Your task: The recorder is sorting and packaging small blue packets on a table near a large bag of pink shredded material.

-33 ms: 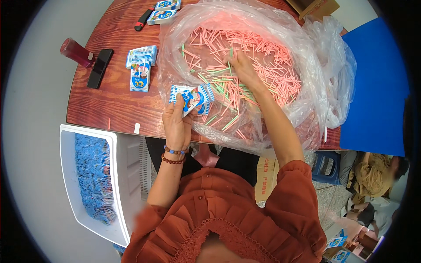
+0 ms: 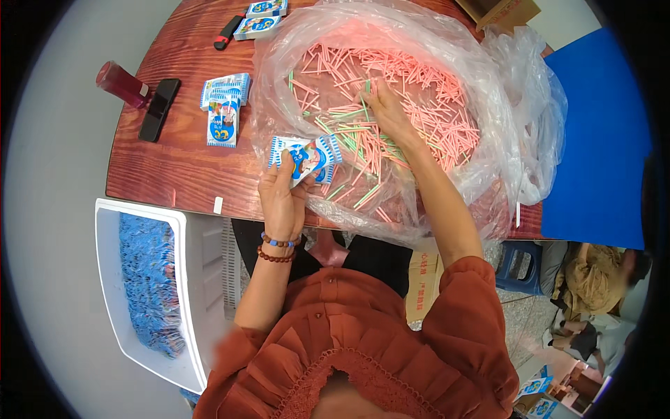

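Observation:
Two or so blue-and-white printed packets (image 2: 307,157) are pinched between the thumb and fingers of my left hand (image 2: 281,192), which is closed at the table's near edge. My right hand (image 2: 386,108) reaches into a wide clear plastic bag (image 2: 279,91) spread on the table. Its fingers are closed on a thin green stick (image 2: 365,94), which stands up from the fingertips. Around it in the bag lie many loose, straw-like pink sticks (image 2: 447,119), with some green ones mixed in on the near left side.
More packets (image 2: 223,119) lie left of the bag, beside a black phone (image 2: 160,109) and a red bottle (image 2: 122,82). A red-and-black cutter (image 2: 229,31) lies behind them. A white bin (image 2: 183,279) holding blue packets stands at lower left. A blue board (image 2: 600,140) is at right.

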`<state>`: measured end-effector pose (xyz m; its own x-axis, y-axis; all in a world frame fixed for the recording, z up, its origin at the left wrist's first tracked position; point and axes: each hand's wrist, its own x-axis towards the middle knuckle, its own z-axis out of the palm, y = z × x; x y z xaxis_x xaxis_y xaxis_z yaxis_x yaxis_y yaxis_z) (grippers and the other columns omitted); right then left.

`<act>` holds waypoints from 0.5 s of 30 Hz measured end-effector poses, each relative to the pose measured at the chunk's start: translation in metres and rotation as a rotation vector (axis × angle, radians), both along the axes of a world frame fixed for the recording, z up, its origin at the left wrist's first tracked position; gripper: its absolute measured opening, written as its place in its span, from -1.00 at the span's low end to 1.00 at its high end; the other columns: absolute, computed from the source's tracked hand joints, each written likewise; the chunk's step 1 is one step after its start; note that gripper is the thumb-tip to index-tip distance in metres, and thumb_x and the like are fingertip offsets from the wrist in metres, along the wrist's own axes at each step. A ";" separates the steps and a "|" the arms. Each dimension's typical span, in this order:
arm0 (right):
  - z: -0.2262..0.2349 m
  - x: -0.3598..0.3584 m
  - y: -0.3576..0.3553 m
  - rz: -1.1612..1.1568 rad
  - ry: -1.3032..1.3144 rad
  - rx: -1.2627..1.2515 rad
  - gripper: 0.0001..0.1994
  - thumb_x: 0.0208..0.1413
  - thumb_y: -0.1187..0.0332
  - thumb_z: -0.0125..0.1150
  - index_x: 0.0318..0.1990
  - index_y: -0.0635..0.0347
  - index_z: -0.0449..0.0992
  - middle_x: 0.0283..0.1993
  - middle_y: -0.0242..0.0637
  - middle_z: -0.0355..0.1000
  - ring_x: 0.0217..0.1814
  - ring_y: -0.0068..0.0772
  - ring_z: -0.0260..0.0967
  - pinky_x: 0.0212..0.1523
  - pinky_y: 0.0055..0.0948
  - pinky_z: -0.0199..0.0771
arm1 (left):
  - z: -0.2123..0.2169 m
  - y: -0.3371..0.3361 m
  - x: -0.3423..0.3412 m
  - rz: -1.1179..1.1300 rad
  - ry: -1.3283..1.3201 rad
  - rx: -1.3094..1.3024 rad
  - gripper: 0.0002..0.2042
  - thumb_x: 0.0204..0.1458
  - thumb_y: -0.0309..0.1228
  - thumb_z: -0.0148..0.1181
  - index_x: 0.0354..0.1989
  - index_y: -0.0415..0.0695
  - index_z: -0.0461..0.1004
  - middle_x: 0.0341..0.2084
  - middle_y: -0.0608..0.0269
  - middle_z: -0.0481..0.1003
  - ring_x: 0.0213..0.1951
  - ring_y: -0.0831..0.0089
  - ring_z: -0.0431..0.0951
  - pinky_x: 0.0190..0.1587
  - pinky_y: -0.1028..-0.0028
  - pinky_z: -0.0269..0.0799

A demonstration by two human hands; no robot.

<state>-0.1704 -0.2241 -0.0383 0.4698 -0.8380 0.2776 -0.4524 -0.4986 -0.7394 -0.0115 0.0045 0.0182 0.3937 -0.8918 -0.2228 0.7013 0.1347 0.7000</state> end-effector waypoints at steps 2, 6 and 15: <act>-0.005 -0.001 0.005 -0.074 -0.047 -0.015 -0.76 0.29 0.24 -0.04 -0.19 0.28 0.33 -0.25 -0.26 0.43 -0.19 -0.46 0.36 -0.19 -0.44 0.38 | 0.000 0.001 -0.003 0.015 0.002 0.057 -0.78 0.24 -0.28 0.04 -0.23 -0.17 0.50 -0.33 0.29 0.55 -0.31 0.54 0.54 -0.31 0.53 0.48; 0.030 0.010 0.012 0.027 -0.446 0.357 -0.80 0.29 0.28 -0.05 -0.20 0.26 0.28 -0.34 -0.30 0.37 -0.31 -0.49 0.37 -0.22 -0.45 0.39 | -0.001 0.003 0.004 0.030 -0.013 0.057 -0.79 0.24 -0.28 0.05 -0.24 -0.17 0.50 -0.32 0.29 0.55 -0.33 0.54 0.54 -0.33 0.50 0.49; 0.064 0.032 -0.014 0.217 0.694 -0.222 -0.80 0.21 0.37 -0.13 -0.13 0.28 0.33 -0.19 0.01 0.45 -0.15 -0.09 0.47 -0.18 -0.16 0.47 | -0.004 0.004 0.007 0.019 0.007 0.033 -0.79 0.23 -0.29 0.05 -0.22 -0.18 0.51 -0.29 0.26 0.56 -0.34 0.51 0.55 -0.32 0.52 0.47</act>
<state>-0.1387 -0.2381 0.0254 0.7458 -0.6661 0.0093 -0.6523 -0.7331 -0.1925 -0.0049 0.0081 0.0137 0.4091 -0.8761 -0.2552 0.7036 0.1248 0.6996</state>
